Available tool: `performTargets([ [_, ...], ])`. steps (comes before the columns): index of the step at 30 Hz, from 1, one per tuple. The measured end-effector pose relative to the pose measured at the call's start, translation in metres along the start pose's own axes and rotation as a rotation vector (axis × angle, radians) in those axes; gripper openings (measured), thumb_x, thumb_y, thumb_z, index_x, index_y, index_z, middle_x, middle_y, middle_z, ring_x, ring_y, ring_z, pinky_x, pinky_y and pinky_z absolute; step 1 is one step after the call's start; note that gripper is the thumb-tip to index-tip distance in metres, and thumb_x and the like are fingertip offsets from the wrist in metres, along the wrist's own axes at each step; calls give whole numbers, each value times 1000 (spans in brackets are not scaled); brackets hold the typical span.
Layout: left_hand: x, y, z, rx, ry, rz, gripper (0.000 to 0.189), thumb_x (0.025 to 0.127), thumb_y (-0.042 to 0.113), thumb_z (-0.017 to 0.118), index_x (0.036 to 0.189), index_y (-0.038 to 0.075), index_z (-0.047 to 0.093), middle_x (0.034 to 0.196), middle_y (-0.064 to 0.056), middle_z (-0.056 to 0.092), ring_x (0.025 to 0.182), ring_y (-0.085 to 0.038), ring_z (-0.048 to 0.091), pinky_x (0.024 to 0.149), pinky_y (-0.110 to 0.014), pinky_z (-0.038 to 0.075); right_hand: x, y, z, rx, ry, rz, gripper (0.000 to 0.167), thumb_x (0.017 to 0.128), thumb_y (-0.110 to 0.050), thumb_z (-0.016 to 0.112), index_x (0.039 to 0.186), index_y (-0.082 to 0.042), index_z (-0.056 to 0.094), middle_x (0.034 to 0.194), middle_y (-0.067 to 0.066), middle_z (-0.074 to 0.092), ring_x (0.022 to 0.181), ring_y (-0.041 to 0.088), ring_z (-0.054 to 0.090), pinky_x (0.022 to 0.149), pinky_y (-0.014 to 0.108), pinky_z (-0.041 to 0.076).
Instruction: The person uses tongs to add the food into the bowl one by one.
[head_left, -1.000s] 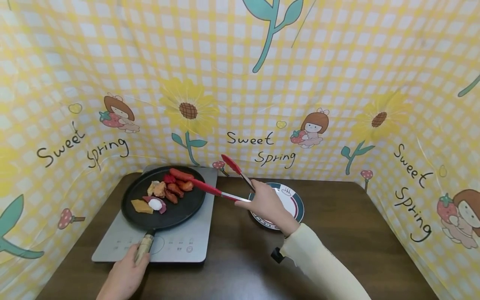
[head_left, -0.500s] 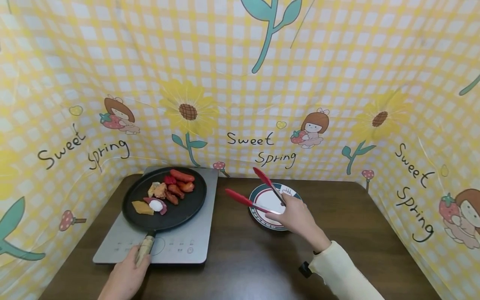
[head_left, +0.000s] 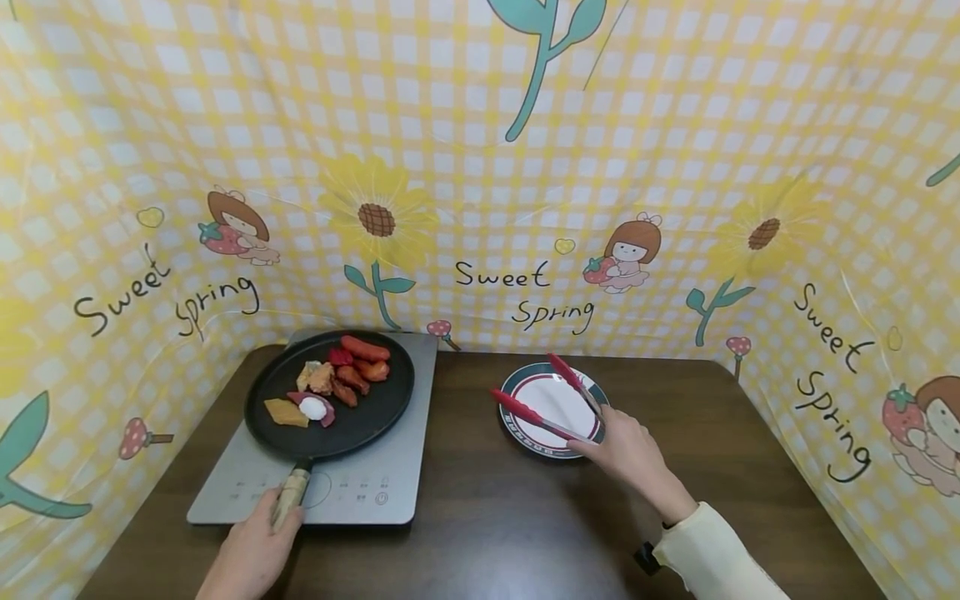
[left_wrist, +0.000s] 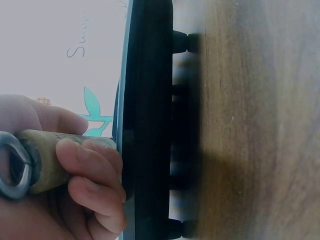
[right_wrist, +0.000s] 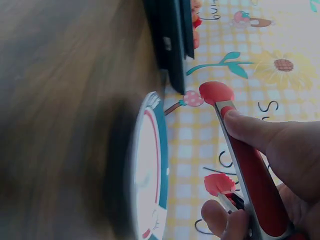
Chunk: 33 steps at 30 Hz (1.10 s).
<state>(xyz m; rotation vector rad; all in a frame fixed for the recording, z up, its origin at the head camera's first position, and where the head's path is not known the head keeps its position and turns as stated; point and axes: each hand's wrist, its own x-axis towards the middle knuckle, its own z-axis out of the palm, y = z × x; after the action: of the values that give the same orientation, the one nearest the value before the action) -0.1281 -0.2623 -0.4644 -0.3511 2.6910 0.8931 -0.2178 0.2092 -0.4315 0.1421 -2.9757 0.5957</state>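
In the head view my left hand (head_left: 251, 542) grips the pan's handle (head_left: 291, 493); the left wrist view shows the fingers (left_wrist: 90, 160) curled round it, with a metal ring at its end. The black flat pan (head_left: 352, 429) carries a red sausage (head_left: 365, 347), browned pieces like chicken wings (head_left: 351, 379), a fried-looking lump (head_left: 321, 378), a yellow slice (head_left: 287, 412) and a purple-and-white piece (head_left: 312, 408). My right hand (head_left: 637, 458) holds red-tipped tongs (head_left: 534, 418), their arms spread with nothing between the tips, above the plate (head_left: 534, 398).
Under the pan is a silver induction cooker (head_left: 375, 475), on the left of the brown wooden table (head_left: 480, 517). Yellow checked cloth (head_left: 480, 208) with printed flowers stands around the back and sides.
My right hand has carried the spread tongs rightward, from beside the pan's food to above the plate. The left hand keeps its grip on the handle, and the pan stays put.
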Motion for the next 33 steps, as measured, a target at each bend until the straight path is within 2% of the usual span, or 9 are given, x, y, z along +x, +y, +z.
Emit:
performTargets([
  [5,-1,0,0,-5,-2,3,75,96,48,40,136,-13,25,116,-38,48,80,-30,53,67,-43,44,-6,10,4,-33,-3,35,74,72,-55,74,111,5,56,95,17,62,80,29,60,65,45,49],
  [9,-2,-1,-1,-5,1,7,74,96,48,40,136,-13,26,117,-39,48,84,-33,55,68,-45,44,-10,17,6,-73,-17,44,85,77,-53,71,124,14,49,111,29,58,96,40,59,76,52,48],
  [12,-1,-1,-1,-10,0,-3,73,96,46,40,136,-13,25,115,-38,49,82,-31,54,68,-44,44,-13,24,8,-90,-25,52,93,77,-54,70,130,17,42,119,32,54,102,44,57,80,55,46],
  [15,-1,0,0,-21,-7,-17,74,96,47,40,137,-13,25,112,-37,50,77,-29,52,66,-42,43,-16,30,12,-105,-15,53,92,76,-53,72,129,17,43,115,31,56,97,44,58,77,55,47],
  [22,-2,-1,1,-21,4,-8,72,96,45,41,137,-12,26,110,-34,52,76,-27,51,65,-42,43,-24,40,21,-135,12,31,82,75,-48,75,118,16,48,91,24,59,75,38,60,64,52,49],
  [33,-1,1,0,-13,9,2,72,96,45,40,137,-12,26,114,-37,49,78,-29,52,65,-42,43,-27,45,32,-137,-22,29,78,79,-45,72,118,17,46,89,25,57,71,38,60,64,51,50],
])
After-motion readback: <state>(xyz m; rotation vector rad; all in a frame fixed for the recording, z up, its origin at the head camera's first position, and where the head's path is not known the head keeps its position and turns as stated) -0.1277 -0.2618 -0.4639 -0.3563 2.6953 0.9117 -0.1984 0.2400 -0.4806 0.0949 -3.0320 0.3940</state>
